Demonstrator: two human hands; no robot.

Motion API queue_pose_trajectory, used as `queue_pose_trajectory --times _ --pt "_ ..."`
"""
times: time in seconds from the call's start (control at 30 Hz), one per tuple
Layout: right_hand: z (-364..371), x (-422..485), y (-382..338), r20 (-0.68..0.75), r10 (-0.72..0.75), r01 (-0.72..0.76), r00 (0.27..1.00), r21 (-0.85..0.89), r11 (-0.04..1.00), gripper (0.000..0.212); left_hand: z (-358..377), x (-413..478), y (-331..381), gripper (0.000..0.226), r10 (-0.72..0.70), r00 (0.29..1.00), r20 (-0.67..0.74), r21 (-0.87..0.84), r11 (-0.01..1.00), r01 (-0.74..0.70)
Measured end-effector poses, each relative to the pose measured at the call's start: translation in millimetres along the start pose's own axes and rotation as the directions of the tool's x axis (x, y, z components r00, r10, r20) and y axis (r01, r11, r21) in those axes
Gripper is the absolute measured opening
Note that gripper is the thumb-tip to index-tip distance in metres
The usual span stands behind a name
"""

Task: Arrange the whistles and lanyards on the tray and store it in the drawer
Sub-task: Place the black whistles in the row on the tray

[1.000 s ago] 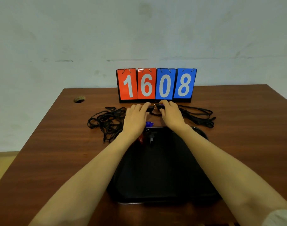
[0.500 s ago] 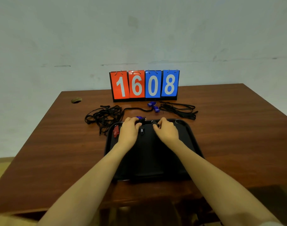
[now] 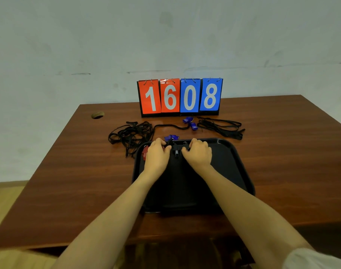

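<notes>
A black tray [image 3: 233,162] lies in the middle of the brown table. Both hands are over its far end with fingers curled. My left hand [image 3: 156,156] pinches a black whistle [image 3: 169,146]. Just to its right, my right hand [image 3: 198,154] pinches another black whistle [image 3: 185,148], and a third black piece [image 3: 176,153] lies between them. A red whistle [image 3: 145,153] shows at the tray's far left, partly hidden by my left hand. One blue whistle [image 3: 171,137] sits just beyond the rim. Two more blue whistles [image 3: 190,123] lie farther back.
A tangled pile of black lanyards [image 3: 131,133] lies left of the tray and a flatter bundle of lanyards [image 3: 222,127] lies at the back right. A flip scoreboard [image 3: 180,97] reading 1608 stands at the table's far edge. A cable hole [image 3: 97,114] is at the far left.
Both hands drew back from just in front of the scoreboard to the tray's far end, bringing black whistles with them. Since half a second ago they have barely moved.
</notes>
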State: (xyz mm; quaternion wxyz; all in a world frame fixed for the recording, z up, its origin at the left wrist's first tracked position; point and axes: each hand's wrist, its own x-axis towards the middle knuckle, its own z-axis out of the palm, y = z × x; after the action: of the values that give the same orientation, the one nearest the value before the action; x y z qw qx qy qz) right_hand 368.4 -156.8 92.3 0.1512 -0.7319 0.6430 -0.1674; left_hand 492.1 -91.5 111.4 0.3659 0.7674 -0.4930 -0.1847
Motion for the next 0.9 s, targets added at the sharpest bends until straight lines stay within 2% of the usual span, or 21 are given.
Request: queue_pose_trajectory --times 0.23,0.43,0.53,0.6,0.67,0.77,0.9 --pt "2.6 0.9 0.0 0.019 0.000 0.000 1.000 0.017 1.000 0.031 4.6 -1.0 2.4 0.017 0.021 1.000 0.020 -0.014 1.000 -0.021" --pt "-2.6 -2.2 3.8 -0.005 -0.031 0.031 1.000 0.011 0.999 0.040 8.1 -1.4 5.8 0.013 0.025 0.999 0.023 -0.098 0.995 -0.023" --pt "-12.4 -9.6 7.5 -0.053 -0.154 0.157 0.987 0.055 0.986 0.037 10.9 -0.4 10.5 0.014 -0.030 0.999 0.027 -0.138 0.990 0.033" --pt "-21.2 -16.8 10.2 -0.015 -0.274 0.273 0.962 0.129 0.953 0.043 12.6 1.7 15.3 0.016 -0.083 0.996 0.042 -0.198 0.976 0.090" --pt "-28.1 -21.0 12.8 0.063 -0.333 0.316 0.941 0.193 0.929 0.054 14.6 3.0 21.8 0.017 -0.122 0.991 0.062 -0.262 0.956 0.134" --pt "-33.2 -20.9 18.0 0.145 -0.307 0.262 0.941 0.265 0.928 0.065 20.5 2.1 32.0 0.016 -0.116 0.987 0.111 -0.290 0.946 0.144" --pt "-36.7 -20.6 26.2 0.131 -0.265 0.209 0.955 0.336 0.918 0.050 27.5 0.3 37.7 0.015 -0.090 0.983 0.162 -0.278 0.951 0.132"
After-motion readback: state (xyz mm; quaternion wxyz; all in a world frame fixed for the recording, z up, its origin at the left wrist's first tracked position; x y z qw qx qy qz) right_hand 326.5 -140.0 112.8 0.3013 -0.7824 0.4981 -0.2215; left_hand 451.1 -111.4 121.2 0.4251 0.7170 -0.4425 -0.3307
